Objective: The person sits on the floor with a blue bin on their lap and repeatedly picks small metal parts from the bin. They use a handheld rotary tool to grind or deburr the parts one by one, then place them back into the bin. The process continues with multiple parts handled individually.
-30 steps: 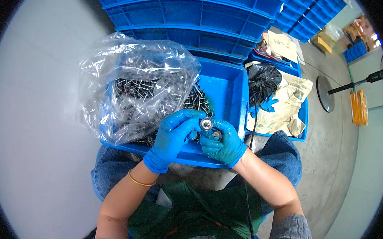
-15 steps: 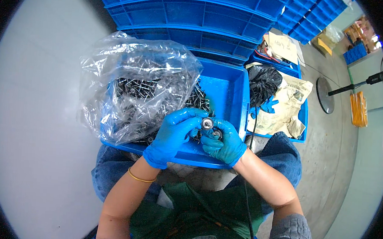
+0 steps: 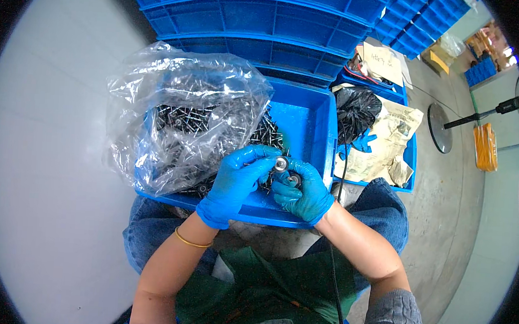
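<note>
Both hands wear blue gloves and meet over the front part of a blue tray. My left hand is closed, its thumb and fingertips pinching a small round metal part with a bright face and dark rim. The fingers of my right hand touch that part's other side. A second round dark-rimmed part sits in the curl of my right hand. Fingers hide the rest of both parts. Behind the hands, a heap of dark and shiny metal pins lies in the tray.
Crumpled clear plastic covers the tray's left side. Blue crates are stacked behind. At the right, another bin holds brown paper and a black plastic bag. A black cable runs down past my right forearm.
The round part between my hands has turned slightly, and its bright face catches more light. My left fingers have shifted a little around it; the right hand is nearly still.
</note>
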Demonstrator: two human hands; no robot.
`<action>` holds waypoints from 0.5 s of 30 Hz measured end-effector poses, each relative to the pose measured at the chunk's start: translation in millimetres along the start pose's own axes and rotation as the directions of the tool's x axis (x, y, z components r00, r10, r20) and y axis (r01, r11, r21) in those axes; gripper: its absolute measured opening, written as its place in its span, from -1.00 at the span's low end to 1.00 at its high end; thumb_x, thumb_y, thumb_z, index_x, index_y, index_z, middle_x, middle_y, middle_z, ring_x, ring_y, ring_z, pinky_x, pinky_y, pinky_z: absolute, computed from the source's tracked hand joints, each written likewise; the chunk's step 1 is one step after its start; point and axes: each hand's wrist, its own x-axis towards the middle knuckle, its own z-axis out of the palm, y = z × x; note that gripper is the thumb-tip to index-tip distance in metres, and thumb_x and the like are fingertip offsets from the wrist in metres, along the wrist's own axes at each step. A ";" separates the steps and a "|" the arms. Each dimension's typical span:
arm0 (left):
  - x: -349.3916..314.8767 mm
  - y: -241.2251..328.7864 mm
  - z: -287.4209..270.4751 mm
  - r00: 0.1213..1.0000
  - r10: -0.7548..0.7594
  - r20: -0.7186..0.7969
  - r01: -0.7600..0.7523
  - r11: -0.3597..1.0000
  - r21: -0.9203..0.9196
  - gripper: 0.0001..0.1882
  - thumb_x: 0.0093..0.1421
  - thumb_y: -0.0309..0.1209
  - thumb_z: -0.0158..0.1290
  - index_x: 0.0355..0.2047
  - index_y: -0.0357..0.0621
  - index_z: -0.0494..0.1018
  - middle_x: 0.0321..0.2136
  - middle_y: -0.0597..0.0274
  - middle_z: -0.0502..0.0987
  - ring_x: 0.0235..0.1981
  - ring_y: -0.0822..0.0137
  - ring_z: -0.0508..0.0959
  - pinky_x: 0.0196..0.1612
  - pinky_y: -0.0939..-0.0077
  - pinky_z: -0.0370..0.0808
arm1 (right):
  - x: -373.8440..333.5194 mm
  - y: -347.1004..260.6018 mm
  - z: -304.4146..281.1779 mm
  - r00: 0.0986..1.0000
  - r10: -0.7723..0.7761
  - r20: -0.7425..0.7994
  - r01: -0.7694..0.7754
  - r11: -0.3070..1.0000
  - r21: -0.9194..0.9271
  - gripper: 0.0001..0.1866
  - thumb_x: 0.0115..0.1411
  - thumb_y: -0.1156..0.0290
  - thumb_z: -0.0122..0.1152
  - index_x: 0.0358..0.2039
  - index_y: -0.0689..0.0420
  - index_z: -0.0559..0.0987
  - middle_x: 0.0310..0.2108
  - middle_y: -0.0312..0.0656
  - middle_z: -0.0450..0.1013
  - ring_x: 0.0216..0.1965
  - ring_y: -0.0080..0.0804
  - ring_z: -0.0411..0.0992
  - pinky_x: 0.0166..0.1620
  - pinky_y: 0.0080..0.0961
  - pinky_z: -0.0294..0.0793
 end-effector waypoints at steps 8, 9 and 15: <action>-3.7 5.4 2.1 0.999 -0.037 0.010 0.038 0.999 -0.035 -0.76 -0.02 -0.58 -0.04 -0.28 -0.16 0.41 -0.50 0.43 0.41 -0.56 0.70 0.28 -0.55 0.86 0.22 | 0.6 -0.5 -0.8 0.997 -0.015 -0.076 0.018 0.999 0.047 -0.73 0.06 0.27 -0.12 -0.72 0.07 0.27 -0.85 -0.38 0.09 -0.87 -0.66 0.02 -0.81 -0.70 -0.04; -4.1 5.9 1.8 0.999 -0.040 0.010 0.040 0.999 -0.023 -0.75 -0.03 -0.59 -0.04 -0.27 -0.16 0.41 -0.50 0.43 0.41 -0.56 0.70 0.28 -0.55 0.85 0.23 | 0.7 -0.4 0.5 0.995 -0.015 -0.094 0.020 0.999 0.047 -0.73 0.06 0.27 -0.12 -0.72 0.07 0.26 -0.85 -0.38 0.09 -0.87 -0.66 0.02 -0.81 -0.70 -0.03; -3.5 5.2 3.8 0.995 0.088 0.051 -0.092 0.993 0.077 -0.70 -0.07 -0.62 -0.04 -0.26 -0.18 0.40 -0.46 0.38 0.41 -0.45 0.62 0.36 -0.38 0.76 0.35 | 0.9 -0.7 -2.5 0.997 -0.052 -0.062 0.057 0.996 0.070 -0.82 0.03 0.31 -0.09 -0.60 0.11 0.34 -0.81 -0.36 0.16 -0.86 -0.59 0.10 -0.80 -0.71 0.08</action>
